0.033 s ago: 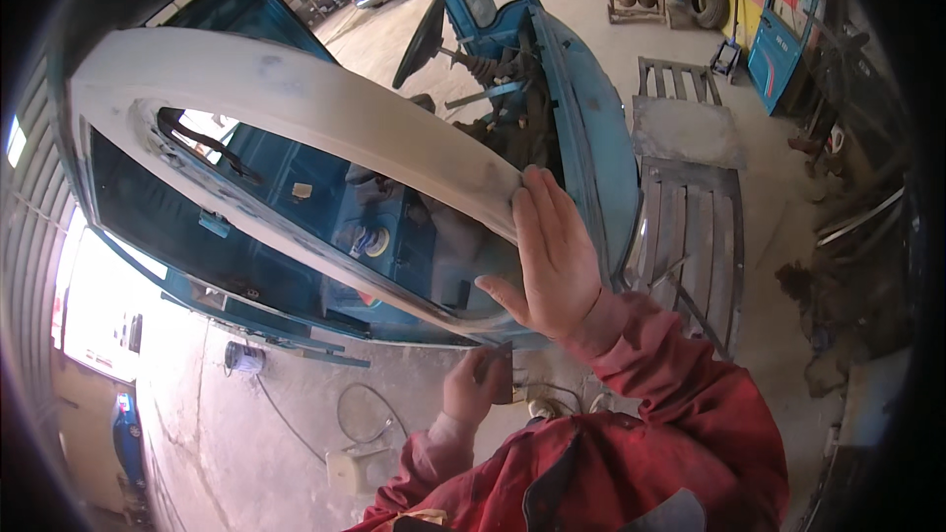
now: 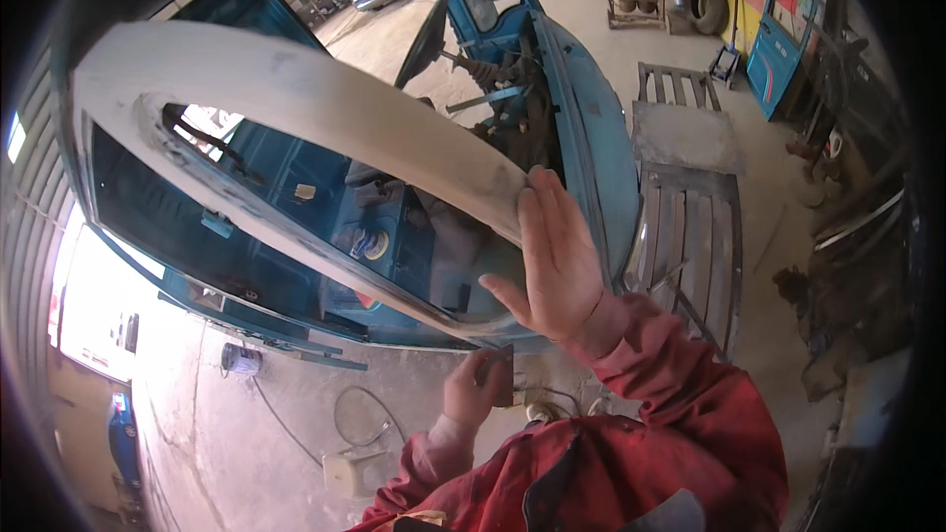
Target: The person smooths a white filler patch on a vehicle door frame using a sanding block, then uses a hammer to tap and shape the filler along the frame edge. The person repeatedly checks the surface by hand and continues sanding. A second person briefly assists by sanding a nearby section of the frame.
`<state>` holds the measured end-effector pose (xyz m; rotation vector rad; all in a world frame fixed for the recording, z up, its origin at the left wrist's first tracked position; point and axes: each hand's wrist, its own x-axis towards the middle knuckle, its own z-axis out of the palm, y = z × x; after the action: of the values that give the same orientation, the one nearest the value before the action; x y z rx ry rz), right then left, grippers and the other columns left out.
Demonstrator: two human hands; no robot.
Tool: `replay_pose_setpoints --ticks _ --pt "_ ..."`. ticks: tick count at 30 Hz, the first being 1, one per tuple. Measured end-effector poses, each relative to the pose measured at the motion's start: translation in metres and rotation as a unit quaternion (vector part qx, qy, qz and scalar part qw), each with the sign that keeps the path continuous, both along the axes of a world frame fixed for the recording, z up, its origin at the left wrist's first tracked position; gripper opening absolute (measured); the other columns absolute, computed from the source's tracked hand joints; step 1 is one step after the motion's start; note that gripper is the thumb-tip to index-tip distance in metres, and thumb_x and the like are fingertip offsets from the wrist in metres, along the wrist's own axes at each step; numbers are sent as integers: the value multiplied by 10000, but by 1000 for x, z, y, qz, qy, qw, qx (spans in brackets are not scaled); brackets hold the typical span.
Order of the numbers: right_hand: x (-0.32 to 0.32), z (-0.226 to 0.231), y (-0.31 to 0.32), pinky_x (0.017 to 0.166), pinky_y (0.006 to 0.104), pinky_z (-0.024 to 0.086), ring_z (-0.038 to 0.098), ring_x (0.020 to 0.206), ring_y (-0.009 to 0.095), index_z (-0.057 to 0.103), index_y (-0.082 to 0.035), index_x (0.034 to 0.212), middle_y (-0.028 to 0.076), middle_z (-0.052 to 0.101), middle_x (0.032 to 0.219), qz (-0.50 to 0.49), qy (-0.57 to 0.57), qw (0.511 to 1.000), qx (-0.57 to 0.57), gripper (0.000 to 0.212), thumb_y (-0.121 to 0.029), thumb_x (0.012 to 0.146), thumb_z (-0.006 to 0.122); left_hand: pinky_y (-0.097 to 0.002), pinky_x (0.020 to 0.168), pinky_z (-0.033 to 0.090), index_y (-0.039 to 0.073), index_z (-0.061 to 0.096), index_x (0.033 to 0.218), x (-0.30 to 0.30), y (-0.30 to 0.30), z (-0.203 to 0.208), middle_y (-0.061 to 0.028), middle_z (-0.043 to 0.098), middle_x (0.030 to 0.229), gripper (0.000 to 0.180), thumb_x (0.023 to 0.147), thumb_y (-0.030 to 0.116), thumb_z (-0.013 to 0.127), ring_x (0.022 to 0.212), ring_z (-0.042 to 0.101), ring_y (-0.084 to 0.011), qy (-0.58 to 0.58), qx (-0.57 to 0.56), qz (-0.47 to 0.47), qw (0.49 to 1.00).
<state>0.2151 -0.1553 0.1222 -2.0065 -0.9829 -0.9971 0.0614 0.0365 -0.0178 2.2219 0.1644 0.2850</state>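
Note:
A blue vehicle cab fills the view, and its window frame (image 2: pixel 325 108) is coated in pale grey filler. My right hand (image 2: pixel 557 261) lies flat, fingers together, against the right end of that pale frame, holding nothing. Lower down, below the frame's bottom edge, my left hand (image 2: pixel 475 392) grips a small dark rectangular sanding pad (image 2: pixel 503 374). Both arms wear red sleeves. Inside the cab I see the steering wheel (image 2: pixel 424 39) and blue inner panels.
A metal slatted ramp (image 2: pixel 690 207) lies on the concrete to the right of the cab. A tyre (image 2: pixel 705 5) and a loose blue door (image 2: pixel 783 39) stand at the back right. On the floor below are a white box (image 2: pixel 350 468) with a cable and a small can (image 2: pixel 239 360).

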Motion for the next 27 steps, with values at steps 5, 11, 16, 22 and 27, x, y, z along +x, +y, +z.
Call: replay_pose_setpoints --ticks 5,11,16,22,27 --pt "0 44 17 1193 534 303 383 1424 520 328 106 1525 343 333 1571 -16 -44 999 -5 913 -293 822 753 -386 776 566 84 672 1181 1 17 -6 -184 726 966 315 943 285 721 879 733 -329 24 -44 -5 999" --pt "7 119 47 1181 519 328 370 1430 518 312 77 1549 323 329 1581 -20 -139 987 -72 869 -294 871 709 -404 801 557 104 666 1173 2 50 -11 -187 717 997 321 954 337 695 934 717 -358 -10 -68 -31 997" --pt "7 191 81 1207 474 308 323 1482 456 298 52 1566 284 304 1610 -17 -207 972 -113 865 -271 878 712 -414 792 562 97 680 1146 -2 79 -24 -192 724 987 312 951 340 690 920 714 -379 -11 -105 -29 994" --pt "11 236 121 1223 482 278 306 1509 400 271 7 1593 230 297 1637 -66 -287 946 -136 858 -339 922 679 -402 776 566 91 695 1148 -15 109 -46 -184 734 976 313 947 331 696 900 726 -363 -36 -169 -13 985" --pt "0 254 153 1219 465 303 355 1495 305 377 -24 1551 150 369 1620 -183 -377 895 -155 976 -448 777 792 -349 752 573 33 692 1109 -31 126 -52 -170 755 953 285 925 246 730 840 753 -254 -69 -87 25 994"
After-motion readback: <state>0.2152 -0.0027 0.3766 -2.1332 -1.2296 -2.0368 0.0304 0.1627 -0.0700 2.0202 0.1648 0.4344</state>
